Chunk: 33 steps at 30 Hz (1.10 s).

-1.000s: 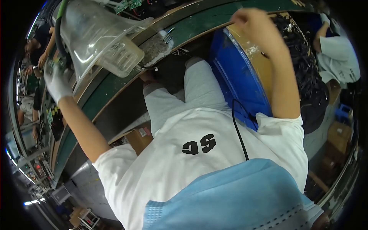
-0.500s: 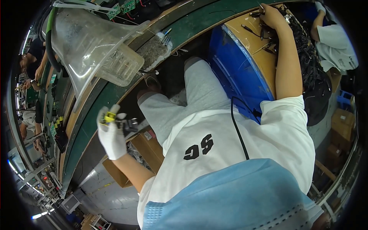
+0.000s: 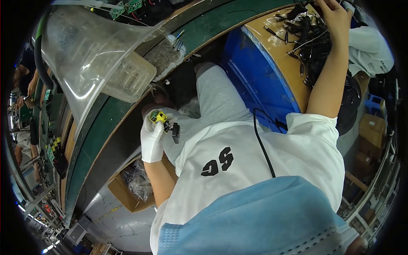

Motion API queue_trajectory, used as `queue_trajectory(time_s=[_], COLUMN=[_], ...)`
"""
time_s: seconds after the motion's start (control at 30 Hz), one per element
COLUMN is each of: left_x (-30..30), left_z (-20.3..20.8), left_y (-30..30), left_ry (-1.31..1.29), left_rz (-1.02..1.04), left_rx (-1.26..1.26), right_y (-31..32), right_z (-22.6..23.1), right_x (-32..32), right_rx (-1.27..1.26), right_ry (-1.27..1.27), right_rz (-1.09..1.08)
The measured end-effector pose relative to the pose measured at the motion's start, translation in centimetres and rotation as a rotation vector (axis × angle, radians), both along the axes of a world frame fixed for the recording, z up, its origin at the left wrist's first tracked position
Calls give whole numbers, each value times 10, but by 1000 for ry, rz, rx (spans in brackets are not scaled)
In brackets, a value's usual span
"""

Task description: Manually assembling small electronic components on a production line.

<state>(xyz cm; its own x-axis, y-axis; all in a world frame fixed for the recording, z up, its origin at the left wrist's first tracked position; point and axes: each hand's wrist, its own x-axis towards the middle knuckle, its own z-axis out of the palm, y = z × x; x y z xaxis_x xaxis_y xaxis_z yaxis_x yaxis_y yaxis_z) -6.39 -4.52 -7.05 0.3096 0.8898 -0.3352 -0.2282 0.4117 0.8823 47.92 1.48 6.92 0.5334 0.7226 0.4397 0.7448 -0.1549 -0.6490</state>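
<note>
My left hand (image 3: pixel 152 138), in a white glove, is closed on a small circuit board (image 3: pixel 158 117). The board carries a yellow transformer and dark parts, with a black block (image 3: pixel 176 133) sticking out toward my thigh. At the upper right my bare right hand (image 3: pixel 333 15) has its fingers pinched at the picture's edge, on what looks like a black cable (image 3: pixel 301 10). Below that hand lies a heap of black cables (image 3: pixel 316 51) with plugs, on a brown cardboard surface (image 3: pixel 272 26) over a blue bin (image 3: pixel 259 76).
A green workbench (image 3: pixel 204 40) curves along my front and left. Clear plastic sheeting and a clear tub (image 3: pixel 131 78) stand on it. An open cardboard box (image 3: pixel 138 185) with plastic wrap sits at lower left. Another person's sleeve (image 3: pixel 369 49) shows beyond the cables.
My left hand has moved right, toward my thigh, with the circuit board. My right hand has shifted right over the cables, and more of them now lie spread on the cardboard.
</note>
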Motion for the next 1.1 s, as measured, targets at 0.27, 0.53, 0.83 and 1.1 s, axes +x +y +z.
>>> queue_trajectory(time_s=[0.27,0.53,0.83,1.1], left_x=[10,20,48,76], left_z=[-23,-28,-12,-17], left_y=[0,5,2,-5], left_ry=[86,88,-169,-856], left_rz=[-3,-85,-199,-548], left_rx=[-32,-9,-178,-242], right_y=[8,4,-27,-41], right_z=[-3,2,56,40], right_x=[-7,18,-74,-167], right_rx=[20,509,787,-148], right_ry=[-28,248,522,869], right_rz=[-273,-82,186,944])
